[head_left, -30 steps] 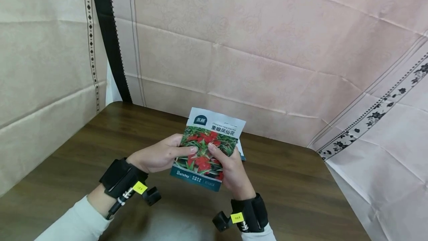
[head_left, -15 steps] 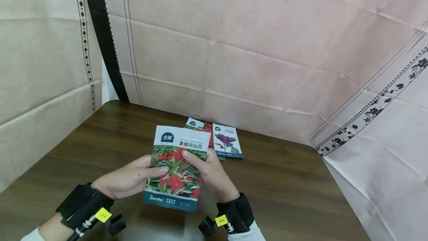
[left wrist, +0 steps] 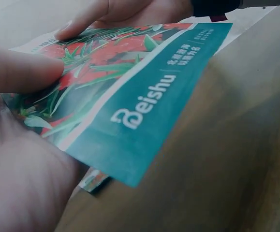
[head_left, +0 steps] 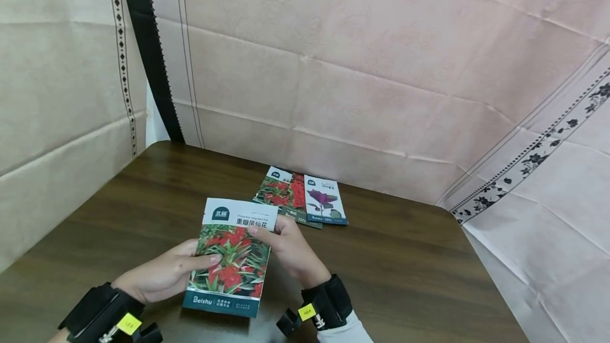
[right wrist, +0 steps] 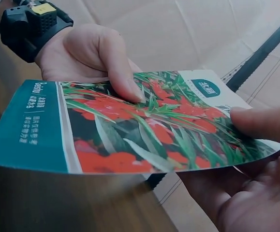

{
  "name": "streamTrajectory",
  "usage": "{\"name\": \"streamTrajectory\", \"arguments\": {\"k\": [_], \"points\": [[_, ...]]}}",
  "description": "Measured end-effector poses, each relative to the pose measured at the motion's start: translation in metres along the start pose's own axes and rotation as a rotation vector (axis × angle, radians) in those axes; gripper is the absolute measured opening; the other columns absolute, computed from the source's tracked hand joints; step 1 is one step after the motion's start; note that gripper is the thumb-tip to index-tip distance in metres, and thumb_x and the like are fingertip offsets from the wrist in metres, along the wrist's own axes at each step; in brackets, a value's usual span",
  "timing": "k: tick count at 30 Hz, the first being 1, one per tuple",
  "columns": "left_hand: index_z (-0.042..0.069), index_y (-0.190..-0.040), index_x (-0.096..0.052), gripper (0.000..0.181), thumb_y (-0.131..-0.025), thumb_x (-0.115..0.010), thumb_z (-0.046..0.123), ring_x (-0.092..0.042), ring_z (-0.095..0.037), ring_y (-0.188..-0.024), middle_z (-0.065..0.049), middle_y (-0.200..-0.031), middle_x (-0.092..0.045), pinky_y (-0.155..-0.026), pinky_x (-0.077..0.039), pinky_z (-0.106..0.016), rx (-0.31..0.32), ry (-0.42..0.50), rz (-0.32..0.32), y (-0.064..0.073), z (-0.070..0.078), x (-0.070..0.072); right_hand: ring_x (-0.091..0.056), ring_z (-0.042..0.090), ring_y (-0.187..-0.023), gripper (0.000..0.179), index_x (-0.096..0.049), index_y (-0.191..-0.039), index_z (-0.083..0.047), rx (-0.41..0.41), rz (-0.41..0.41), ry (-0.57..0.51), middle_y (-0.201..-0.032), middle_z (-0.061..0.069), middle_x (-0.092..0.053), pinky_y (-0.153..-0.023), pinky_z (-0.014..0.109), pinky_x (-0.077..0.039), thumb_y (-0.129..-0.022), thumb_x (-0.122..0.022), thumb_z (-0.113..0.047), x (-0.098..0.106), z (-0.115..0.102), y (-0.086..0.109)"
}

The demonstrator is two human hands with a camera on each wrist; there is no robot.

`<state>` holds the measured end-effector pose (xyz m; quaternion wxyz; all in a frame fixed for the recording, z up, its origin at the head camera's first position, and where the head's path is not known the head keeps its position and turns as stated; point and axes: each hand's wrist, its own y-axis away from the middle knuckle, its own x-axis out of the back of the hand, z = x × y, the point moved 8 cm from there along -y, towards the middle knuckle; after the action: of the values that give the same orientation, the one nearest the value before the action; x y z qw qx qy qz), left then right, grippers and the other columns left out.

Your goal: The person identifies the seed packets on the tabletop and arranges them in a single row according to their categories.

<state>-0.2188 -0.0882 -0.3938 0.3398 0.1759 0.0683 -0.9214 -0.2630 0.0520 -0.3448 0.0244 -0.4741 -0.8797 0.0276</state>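
From the head view, both hands hold one seed packet (head_left: 229, 258) over the near side of the bench (head_left: 405, 258). The left hand (head_left: 159, 277) takes the packet's left edge, with the thumb on the picture side and the other fingers underneath. The right hand (head_left: 290, 247) takes the right edge the same way, thumb on top near the white band. With a hand on each edge, the thin packet stays flat and the picture faces up toward the person. It looks to be held a little above the wood, not lying on it. Two more packets (head_left: 302, 202) lie flat near the far edge of the bench, side by side and overlapping a bit, well apart from the hands. Pink cloth (head_left: 357, 68) hangs behind the bench.

From the left wrist view, the left hand's thumb (left wrist: 23, 72) presses down on the red flowers of the seed packet (left wrist: 144, 101), and the palm is below it. So this hand pinches the packet. The right hand (left wrist: 130, 12) shows at the far edge, a finger lying on the paper. The brown bench (left wrist: 236, 159) is underneath.

From the right wrist view, the right thumb (right wrist: 260, 123) sits on the seed packet (right wrist: 130, 125) and the palm cups it from below, a pinch too. The left hand (right wrist: 91, 53) grips the other edge, thumb on the leaves. The packet bends a little between them.
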Motion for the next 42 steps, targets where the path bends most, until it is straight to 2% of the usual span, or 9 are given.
{"name": "streamTrajectory", "arguments": {"k": [8, 14, 18, 24, 28, 33, 37, 42], "points": [[-0.001, -0.146, -0.019, 0.05, -0.1, -0.034, 0.012, -0.05, -0.031, -0.119, -0.018, -0.131, -0.051, -0.097, -0.042, -0.042, -0.019, 0.016, -0.004, -0.003, -0.007, 0.009, -0.058, 0.021, -0.109, 0.039, -0.058, -0.126, -0.012, -0.058, 0.053, -0.005, -0.12, 0.005, -0.062, -0.096, 0.033, -0.043, -0.09, -0.059, -0.026, 0.005, 0.014, -0.003], [-0.001, -0.144, -0.026, 0.048, -0.1, -0.035, 0.015, -0.052, -0.031, -0.116, -0.018, -0.129, -0.053, -0.095, -0.043, -0.041, -0.006, -0.03, 0.03, -0.005, -0.008, 0.017, -0.06, 0.023, -0.105, 0.039, -0.058, -0.126, -0.013, -0.102, 0.078, -0.031, -0.119, 0.006, -0.062, -0.092, 0.035, -0.046, -0.089, -0.059, -0.026, 0.009, 0.024, -0.004], [-0.004, -0.141, -0.031, 0.049, -0.1, -0.038, 0.021, -0.053, -0.029, -0.116, -0.018, -0.13, -0.053, -0.094, -0.044, -0.04, -0.01, -0.113, 0.107, -0.007, -0.006, 0.027, -0.061, 0.022, -0.103, 0.038, -0.058, -0.125, -0.013, -0.121, 0.09, -0.019, -0.117, 0.006, -0.063, -0.091, 0.035, -0.047, -0.089, -0.059, -0.026, 0.011, 0.029, -0.005], [-0.007, -0.142, -0.027, 0.062, -0.095, -0.049, 0.028, -0.056, -0.029, -0.11, -0.018, -0.128, -0.053, -0.087, -0.049, -0.043, -0.008, -0.241, 0.304, -0.005, -0.004, 0.047, -0.062, 0.022, -0.1, 0.036, -0.06, -0.123, -0.013, -0.14, 0.069, 0.006, -0.115, 0.006, -0.064, -0.089, 0.036, -0.048, -0.09, -0.058, -0.026, 0.011, 0.04, -0.007], [-0.006, -0.128, -0.045, 0.052, -0.091, -0.056, 0.03, -0.06, -0.029, -0.101, -0.017, -0.118, -0.059, -0.082, -0.051, -0.042, 0.006, -0.325, 0.39, -0.001, -0.003, 0.055, -0.062, 0.023, -0.097, 0.036, -0.059, -0.123, -0.013, -0.163, 0.066, 0.013, -0.113, 0.007, -0.065, -0.084, 0.037, -0.05, -0.089, -0.06, -0.026, 0.012, 0.045, -0.007], [-0.003, -0.109, -0.055, 0.041, -0.088, -0.06, 0.032, -0.062, -0.029, -0.09, -0.015, -0.105, -0.064, -0.076, -0.053, -0.04, 0.021, -0.4, 0.456, 0.004, 0.0, 0.061, -0.064, 0.023, -0.092, 0.035, -0.061, -0.117, -0.011, -0.182, 0.127, 0.05, -0.107, 0.007, -0.066, -0.078, 0.036, -0.053, -0.086, -0.063, -0.027, 0.019, 0.049, -0.009], [-0.002, -0.106, -0.057, 0.04, -0.087, -0.061, 0.033, -0.063, -0.029, -0.085, -0.014, -0.099, -0.066, -0.071, -0.054, -0.04, 0.033, -0.45, 0.479, 0.006, -0.001, 0.064, -0.064, 0.022, -0.088, 0.031, -0.063, -0.111, -0.01, -0.177, 0.187, 0.094, -0.103, 0.007, -0.067, -0.073, 0.035, -0.054, -0.085, -0.065, -0.028, 0.025, 0.051, -0.011], [-0.001, -0.103, -0.059, 0.038, -0.086, -0.063, 0.034, -0.062, -0.027, -0.081, -0.012, -0.095, -0.067, -0.065, -0.054, -0.04, 0.033, -0.528, 0.491, 0.008, -0.001, 0.066, -0.064, 0.022, -0.088, 0.03, -0.063, -0.112, -0.012, -0.171, 0.194, 0.127, -0.103, 0.006, -0.067, -0.072, 0.037, -0.054, -0.086, -0.064, -0.026, 0.028, 0.052, -0.012]]}}
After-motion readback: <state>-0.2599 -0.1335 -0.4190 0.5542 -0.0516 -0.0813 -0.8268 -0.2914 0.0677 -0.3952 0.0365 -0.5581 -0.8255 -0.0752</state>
